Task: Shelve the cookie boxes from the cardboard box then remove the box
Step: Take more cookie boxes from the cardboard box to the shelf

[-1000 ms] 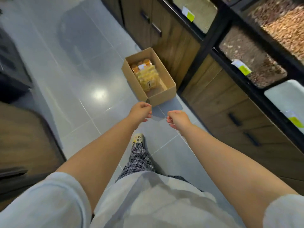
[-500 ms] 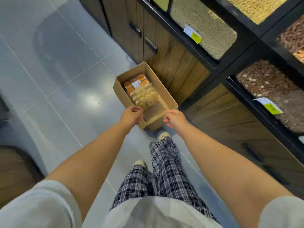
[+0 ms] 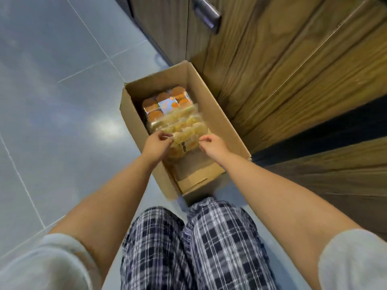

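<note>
Item: one open-topped cardboard box [image 3: 222, 124], plain brown with no print visible, standing on the grey tiled floor [image 3: 62, 105]. Contents: two clear plastic cookie boxes. The far cookie box [image 3: 156, 115] holds round brown-orange cookies and carries a small blue, white and orange label [image 3: 168, 104]; its wording is too small to read. The near cookie box [image 3: 181, 125] holds pale yellow cookies, overlaps the far one, and shows a strip of dark lettering [image 3: 184, 145] between the hands, blurred and unreadable. Left hand [image 3: 156, 144]: fingers curled, pinching the near cookie box at its left edge. Right hand [image 3: 213, 144]: fingers curled at the same box's right edge; whether they have closed on the plastic cannot be told. Clearances: the near end of the cardboard box's bottom is bare, with a flap seam showing. Its right wall stands just beside the wooden cabinet front [image 3: 282, 63], which bears a dark metal handle [image 3: 206, 14]. Its left wall faces open floor. Its near end sits close to the person's knees in checked trousers [image 3: 188, 248].
</note>
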